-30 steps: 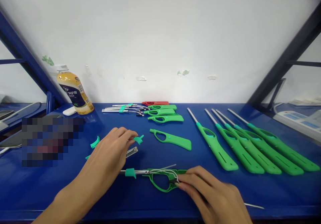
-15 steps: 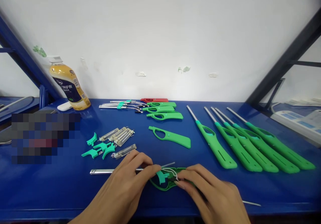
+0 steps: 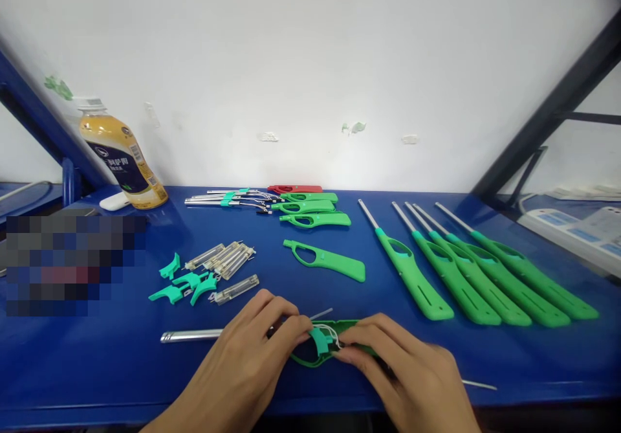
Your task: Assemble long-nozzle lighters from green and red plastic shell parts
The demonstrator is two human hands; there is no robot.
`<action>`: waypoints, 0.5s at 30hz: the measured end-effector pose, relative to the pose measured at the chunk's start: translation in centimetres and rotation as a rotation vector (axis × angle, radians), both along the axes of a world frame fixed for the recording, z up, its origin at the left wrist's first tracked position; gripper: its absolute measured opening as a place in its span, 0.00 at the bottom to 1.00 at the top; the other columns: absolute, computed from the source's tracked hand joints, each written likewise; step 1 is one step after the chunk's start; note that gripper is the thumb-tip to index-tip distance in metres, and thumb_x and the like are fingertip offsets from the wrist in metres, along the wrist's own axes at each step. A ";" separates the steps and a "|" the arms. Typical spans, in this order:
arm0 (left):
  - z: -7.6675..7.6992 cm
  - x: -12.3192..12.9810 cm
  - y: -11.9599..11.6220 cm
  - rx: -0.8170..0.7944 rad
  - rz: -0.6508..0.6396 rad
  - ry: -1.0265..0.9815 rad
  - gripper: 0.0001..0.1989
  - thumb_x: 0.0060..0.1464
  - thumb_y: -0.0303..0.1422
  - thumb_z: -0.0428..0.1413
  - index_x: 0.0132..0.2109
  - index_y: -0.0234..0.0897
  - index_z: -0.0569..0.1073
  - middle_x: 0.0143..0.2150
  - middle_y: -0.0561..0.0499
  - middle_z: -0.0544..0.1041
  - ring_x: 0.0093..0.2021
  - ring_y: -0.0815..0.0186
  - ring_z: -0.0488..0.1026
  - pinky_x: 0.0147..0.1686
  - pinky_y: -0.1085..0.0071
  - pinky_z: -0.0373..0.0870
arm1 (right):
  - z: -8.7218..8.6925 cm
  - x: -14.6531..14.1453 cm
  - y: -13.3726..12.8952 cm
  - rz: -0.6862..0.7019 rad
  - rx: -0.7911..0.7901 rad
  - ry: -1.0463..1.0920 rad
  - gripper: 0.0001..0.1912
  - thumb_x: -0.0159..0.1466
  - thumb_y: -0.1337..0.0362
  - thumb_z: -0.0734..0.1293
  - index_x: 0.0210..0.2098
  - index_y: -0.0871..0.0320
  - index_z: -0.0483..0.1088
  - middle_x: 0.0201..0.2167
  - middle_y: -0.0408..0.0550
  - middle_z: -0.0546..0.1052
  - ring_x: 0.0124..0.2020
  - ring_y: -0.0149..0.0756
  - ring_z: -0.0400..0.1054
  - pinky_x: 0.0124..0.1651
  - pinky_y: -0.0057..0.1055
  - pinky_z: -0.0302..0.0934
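At the front of the table lies a green lighter handle shell (image 3: 306,360), inner side up, with a metal lighter tube (image 3: 191,336) pointing left from it. My left hand (image 3: 252,349) is closed over the tube's inner end, thumb and forefinger pinching the teal trigger (image 3: 320,342), which sits tilted in the shell's opening. White wires (image 3: 334,333) curve from beside the trigger to my right hand (image 3: 398,362). That hand is closed over the shell's grip, its fingertips pinched on a small dark part at the wires' end, mostly hidden.
Several loose teal triggers (image 3: 194,282) and clear fuel tubes (image 3: 233,259) lie left. A green shell half (image 3: 330,263) is ahead, with more shells (image 3: 315,220) and wired metal tubes (image 3: 208,201) behind. Several assembled green lighters (image 3: 417,284) lie right. A drink bottle (image 3: 127,161) stands back left.
The teal trigger has shifted a little right and turned in the shell's opening, with my left fingertips still at it. My right fingertips stay at the wires. The whole view has shifted slightly.
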State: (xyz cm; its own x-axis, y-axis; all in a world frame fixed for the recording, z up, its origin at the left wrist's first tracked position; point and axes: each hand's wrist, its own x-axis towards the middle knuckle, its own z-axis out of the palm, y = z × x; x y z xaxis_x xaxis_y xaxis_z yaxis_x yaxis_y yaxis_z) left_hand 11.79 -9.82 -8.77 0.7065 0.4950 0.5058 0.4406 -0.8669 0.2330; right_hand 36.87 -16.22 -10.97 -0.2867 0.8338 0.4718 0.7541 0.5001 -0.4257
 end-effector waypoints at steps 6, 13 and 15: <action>-0.4 -0.1 -0.1 -0.025 0.008 -0.017 0.21 0.66 0.14 0.44 0.56 0.37 0.72 0.48 0.45 0.74 0.44 0.60 0.67 0.45 0.64 0.70 | 0.4 0.0 0.1 0.034 -0.012 0.057 0.15 0.81 0.60 0.60 0.47 0.52 0.79 0.42 0.44 0.84 0.39 0.29 0.82 0.46 0.17 0.73; -0.6 -0.1 0.2 0.024 0.023 -0.065 0.25 0.67 0.13 0.45 0.59 0.42 0.74 0.47 0.48 0.76 0.42 0.64 0.71 0.44 0.67 0.72 | 0.2 -0.4 0.1 -0.032 0.071 0.047 0.16 0.81 0.60 0.60 0.47 0.51 0.81 0.45 0.42 0.86 0.39 0.29 0.83 0.47 0.18 0.74; -0.6 -0.2 0.2 0.016 0.034 -0.076 0.27 0.66 0.12 0.45 0.60 0.43 0.74 0.47 0.49 0.76 0.42 0.65 0.71 0.43 0.69 0.72 | 0.1 -0.4 0.2 -0.033 0.075 0.052 0.15 0.80 0.60 0.61 0.47 0.51 0.80 0.45 0.42 0.86 0.39 0.29 0.83 0.48 0.19 0.75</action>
State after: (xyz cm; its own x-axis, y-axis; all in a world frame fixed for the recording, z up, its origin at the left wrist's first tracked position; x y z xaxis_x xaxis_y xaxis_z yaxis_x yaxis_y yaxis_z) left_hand 11.63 -9.62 -9.35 0.6487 0.5096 0.5652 0.4519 -0.8555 0.2528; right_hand 36.44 -16.06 -10.85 -0.2330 0.8043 0.5467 0.7487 0.5071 -0.4269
